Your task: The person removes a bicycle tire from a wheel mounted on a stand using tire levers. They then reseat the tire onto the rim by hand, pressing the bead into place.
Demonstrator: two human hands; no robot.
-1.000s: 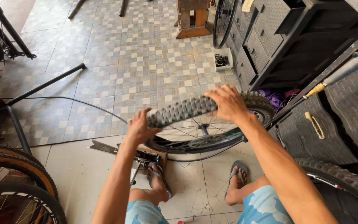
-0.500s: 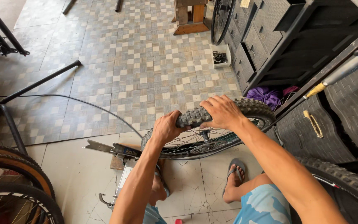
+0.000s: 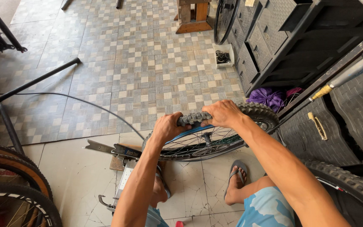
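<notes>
A spoked bicycle wheel (image 3: 206, 145) with a knobby black tyre (image 3: 259, 112) stands on the floor in front of me, between my feet in flip-flops. My left hand (image 3: 167, 127) grips the tyre's top edge on the left. Close beside it, my right hand (image 3: 222, 113) clamps the tyre from above, fingers curled over the tread. A short stretch of knobby tread (image 3: 193, 118) shows between the two hands. The rim has a blue band under my hands.
A metal tool frame (image 3: 118, 168) lies on the floor at my left foot. Tyres (image 3: 17, 185) lean at lower left, another tyre (image 3: 349, 185) at lower right. Dark drawer cabinets (image 3: 274, 38) stand on the right, a wooden stool base (image 3: 194, 17) far back, a black cable (image 3: 85, 105) crosses the tiles.
My hands have slid closer together along the tyre's top. The loose raised stretch of tread between them has shrunk and dropped toward the rim.
</notes>
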